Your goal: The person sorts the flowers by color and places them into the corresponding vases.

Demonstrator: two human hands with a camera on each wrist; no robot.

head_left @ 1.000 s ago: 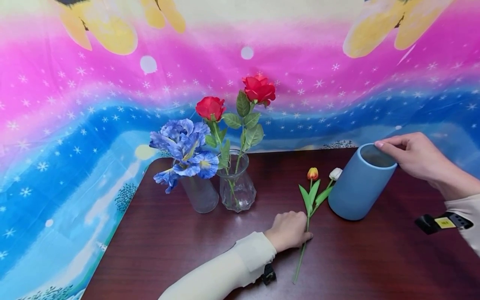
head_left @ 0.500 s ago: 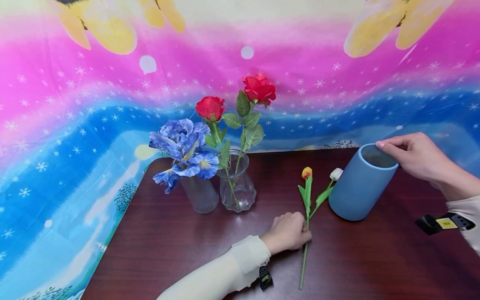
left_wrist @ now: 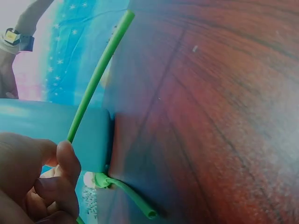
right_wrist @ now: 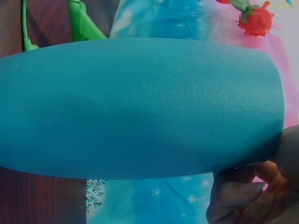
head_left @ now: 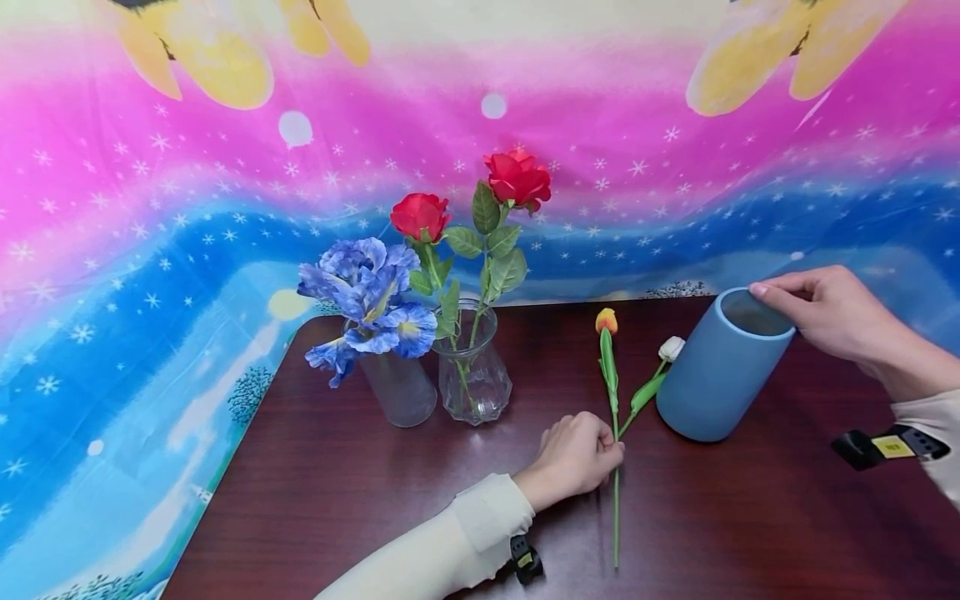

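Observation:
My left hand (head_left: 572, 457) pinches the green stem of an orange-and-yellow tulip (head_left: 607, 321) between thumb and finger. In the left wrist view the stem (left_wrist: 98, 72) sticks out past the fingertips, raised off the wood. A white tulip (head_left: 671, 349) lies on the table beside the base of a tall blue vase (head_left: 716, 379). The rim of that vase is gripped by my right hand (head_left: 843, 321), thumb at the mouth and fingers outside. Only grey inner wall shows through its mouth; the bottom is hidden. The vase's blue side (right_wrist: 140, 107) fills much of the right wrist view.
Left of centre, a faceted glass vase (head_left: 480, 396) holds two red roses (head_left: 519, 177). Against it stands a frosted vase (head_left: 401, 392) with blue irises (head_left: 367, 287). A patterned cloth (head_left: 615, 142) hangs behind the dark wooden table (head_left: 337, 517).
The orange-and-yellow tulip has risen and turned in my left hand, its bloom going left and upward, away from the white tulip. My right hand and the blue vase stay nearly still.

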